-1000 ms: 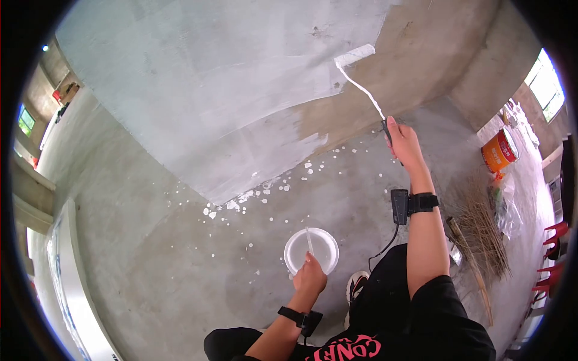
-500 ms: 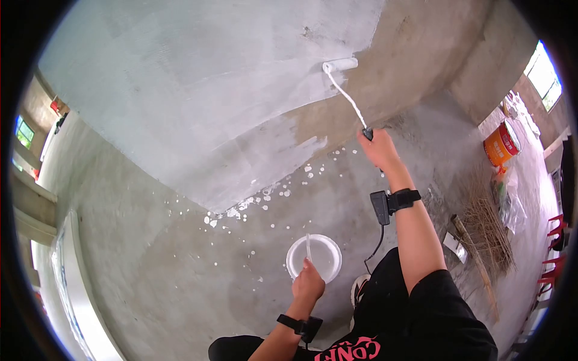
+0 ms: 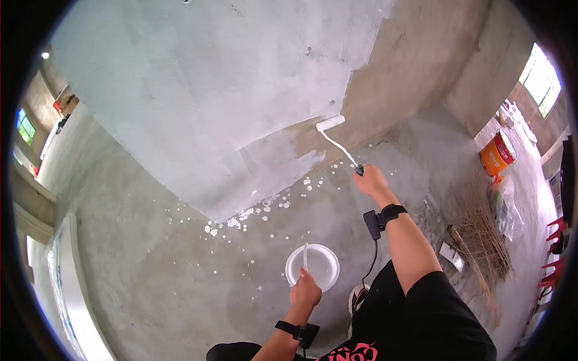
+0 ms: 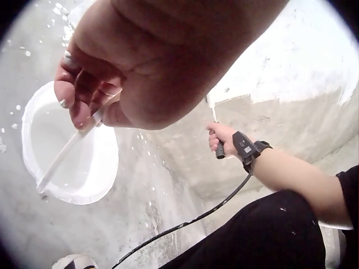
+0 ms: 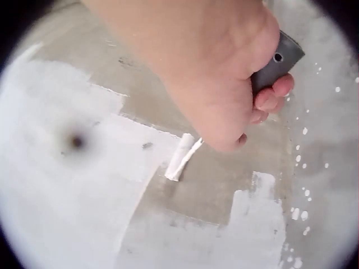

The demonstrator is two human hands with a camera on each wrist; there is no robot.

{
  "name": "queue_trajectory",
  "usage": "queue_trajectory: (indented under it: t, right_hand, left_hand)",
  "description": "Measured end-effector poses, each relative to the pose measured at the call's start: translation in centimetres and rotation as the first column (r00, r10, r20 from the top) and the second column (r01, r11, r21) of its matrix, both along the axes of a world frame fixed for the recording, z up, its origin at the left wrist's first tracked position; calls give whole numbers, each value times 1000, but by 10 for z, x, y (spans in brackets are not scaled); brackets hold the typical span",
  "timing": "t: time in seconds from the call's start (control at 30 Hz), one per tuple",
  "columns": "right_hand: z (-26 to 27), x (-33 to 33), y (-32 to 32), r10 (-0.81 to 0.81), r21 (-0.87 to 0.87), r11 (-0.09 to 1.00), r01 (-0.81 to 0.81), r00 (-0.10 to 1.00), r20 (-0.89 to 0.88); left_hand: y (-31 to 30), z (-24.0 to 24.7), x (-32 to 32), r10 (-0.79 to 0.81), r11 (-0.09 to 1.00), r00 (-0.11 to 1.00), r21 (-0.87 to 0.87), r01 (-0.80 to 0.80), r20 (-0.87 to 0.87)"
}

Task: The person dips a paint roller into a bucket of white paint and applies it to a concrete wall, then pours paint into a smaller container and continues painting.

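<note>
The right hand (image 3: 372,182) grips the dark handle (image 5: 275,64) of a paint roller, thumb and fingers curled round it. The white roller head (image 3: 330,123) lies against the wall (image 3: 241,72), at the border between white paint and bare brown surface. Lower down, the left hand (image 3: 306,290) holds a white bucket (image 3: 330,274) by its handle strip (image 4: 61,157); in the left wrist view the fingers (image 4: 81,106) curl round that strip. The bucket's inside looks white.
White paint drops (image 3: 244,215) dot the floor along the wall's foot. On the right are an orange-red paint bucket (image 3: 497,154), a twig bundle (image 3: 486,237), a wooden stick (image 3: 475,271) and a plastic bag (image 3: 509,210). A long white panel (image 3: 78,289) lies at left.
The right hand has moved down and left, and the roller head has come lower on the wall. White paint now covers more of the area above it. The left hand still holds the bucket.
</note>
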State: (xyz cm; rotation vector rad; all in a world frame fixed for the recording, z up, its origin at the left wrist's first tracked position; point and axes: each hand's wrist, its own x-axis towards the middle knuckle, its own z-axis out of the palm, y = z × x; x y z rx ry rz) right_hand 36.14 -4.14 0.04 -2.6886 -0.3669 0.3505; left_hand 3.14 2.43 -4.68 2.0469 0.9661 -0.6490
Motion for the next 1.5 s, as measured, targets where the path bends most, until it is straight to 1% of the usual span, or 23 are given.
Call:
queue_trajectory:
  t: [0.03,0.07,0.13,0.17,0.23,0.27,0.33,0.37,0.43,0.57,0.67,0.73,0.77,0.83,0.87,0.93,0.97,1.03,1.17,1.27,1.37,1.43,1.5]
  right_hand:
    - [15,-5,-2,-18,-40,999,19,1000,16]
    - [27,-9,-5,-17,-39,999,18,1000,24]
    - [50,-16,-10,-44,5,999,43,993,113]
    - [62,-20,-9,-41,4,999,41,992,118]
    - [90,-31,-1,-47,185,983,-6,959,280]
    - [104,-37,2,-47,186,983,-7,958,282]
    - [127,-47,13,-28,357,929,-93,947,321]
    - [132,-49,20,-28,354,931,-93,946,324]
    - [140,-54,35,36,352,909,-222,885,464]
    - [153,-59,64,45,315,927,-205,893,448]
    - [122,-59,69,44,352,916,-192,920,389]
    - [91,-61,66,60,296,937,-185,920,386]
    - [84,-60,62,59,293,938,-183,920,387]
    - [83,-61,55,63,254,957,-144,951,303]
    - [84,-58,55,67,247,958,-146,950,305]
    - [99,-60,62,54,317,935,-161,946,321]
    - [108,-59,66,52,320,934,-159,946,319]
    - [130,-60,75,36,433,886,-167,955,295]
    - [97,-62,72,16,425,894,-140,959,283]
    - [82,-59,67,13,377,916,-137,950,313]
    - [108,-60,72,7,427,894,-134,958,286]
    - [141,-67,72,8,426,897,-119,967,254]
    - [139,-68,69,24,420,899,-122,973,229]
  left_hand:
    - [0,2,0,2,1000,1000,-4,-2,-2]
    - [0,3,0,3,1000,1000,-3,-3,5]
    - [-3,5,0,0,1000,1000,-2,0,-25]
    - [-3,5,-1,3,1000,1000,-3,-3,-20]
    - [-3,4,-2,-7,1000,1000,-3,6,-11]
    - [-2,3,-2,-6,1000,1000,-2,6,-9]
    - [-3,1,-3,-9,1000,1000,10,9,23]
    - [-5,2,-3,-11,1000,1000,6,10,26]
    - [-9,5,-1,-5,1000,998,1,5,62]
    - [-11,0,1,-5,1000,999,16,4,50]
    - [-7,0,-1,-19,1000,1000,21,19,0]
    - [-2,-1,-4,10,999,1000,32,-10,27]
    - [-1,-4,-6,7,1000,1000,30,-8,27]
    - [-1,-8,-6,9,999,999,36,-10,33]
    - [-3,-9,-5,11,999,999,30,-12,36]
    - [-2,-6,-4,8,1000,999,23,-9,31]
    - [-2,-4,-4,8,1000,1000,26,-9,29]
    - [-4,-2,-2,7,999,999,39,-8,36]
    - [-3,-5,-1,-5,1000,1000,25,4,12]
    - [-2,-8,-4,24,1000,999,-6,-24,34]
    - [-2,-8,-6,35,999,998,7,-36,43]
    - [-4,-7,-4,17,1000,998,12,-18,54]
    - [-6,-8,-4,11,1000,999,20,-12,50]
